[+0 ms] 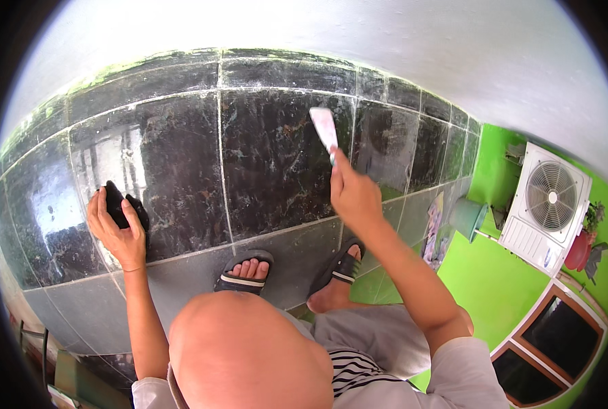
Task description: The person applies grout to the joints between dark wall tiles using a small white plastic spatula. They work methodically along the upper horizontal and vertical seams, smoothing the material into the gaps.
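My right hand (357,196) is closed around the handle of a scraper (324,128) with a flat, flared blade, and the fingers mostly hide that handle. The blade points away from me over a black glossy tile (276,163) with pale specks and smudges; whether it touches the surface I cannot tell. Off to the left, my left hand (118,228) rests with fingers stretched and thumb apart against another black tile (178,177). A very dark shape (116,204) shows between its thumb and fingers, perhaps a reflection.
Pale grout lines divide the tiles, and a white wall (358,31) rises beyond them. My sandalled feet stand on grey tiles (290,238). At right are a green bucket (469,219), a white air-conditioner unit (535,255), a red pot (578,251) and a brown-framed window (559,330).
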A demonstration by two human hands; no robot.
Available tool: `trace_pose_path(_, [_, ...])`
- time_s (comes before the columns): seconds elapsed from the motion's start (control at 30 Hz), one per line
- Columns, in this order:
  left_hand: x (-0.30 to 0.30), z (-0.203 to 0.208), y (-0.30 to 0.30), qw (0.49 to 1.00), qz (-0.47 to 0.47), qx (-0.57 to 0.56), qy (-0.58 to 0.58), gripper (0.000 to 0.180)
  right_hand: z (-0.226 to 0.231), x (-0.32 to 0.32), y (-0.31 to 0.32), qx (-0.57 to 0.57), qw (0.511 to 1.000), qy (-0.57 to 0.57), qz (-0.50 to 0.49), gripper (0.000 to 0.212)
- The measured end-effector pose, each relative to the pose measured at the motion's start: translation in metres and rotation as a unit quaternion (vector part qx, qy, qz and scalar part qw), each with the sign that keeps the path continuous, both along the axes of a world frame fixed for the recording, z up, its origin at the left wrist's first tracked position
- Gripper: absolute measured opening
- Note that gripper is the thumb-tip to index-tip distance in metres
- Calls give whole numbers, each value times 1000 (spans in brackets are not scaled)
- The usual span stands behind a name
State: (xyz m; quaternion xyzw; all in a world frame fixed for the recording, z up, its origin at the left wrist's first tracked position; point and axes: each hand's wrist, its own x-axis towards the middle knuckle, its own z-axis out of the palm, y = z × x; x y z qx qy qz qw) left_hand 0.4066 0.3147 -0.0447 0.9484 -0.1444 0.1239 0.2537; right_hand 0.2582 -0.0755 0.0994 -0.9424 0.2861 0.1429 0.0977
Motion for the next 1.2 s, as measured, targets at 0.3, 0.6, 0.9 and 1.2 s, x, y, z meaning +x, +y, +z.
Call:
trace_pose_path(0.3, [-2,2,-1,1000,12,3,11,46,28,-104,93,21,978,197,58,47])
trace_pose_path(0.6, [-1,2,1,1000,1,-17,6,47,11,-14,58,12,999,40,23,44])
trace_pose_path(0.9, [-1,3,0,1000,8,-3,1,45,-1,4,70,7,997,44,63,45])
trace_pose_path(1.2, [0,0,-1,1000,-1,-11,-11,42,17,-73,91,40,990,132,38,54])
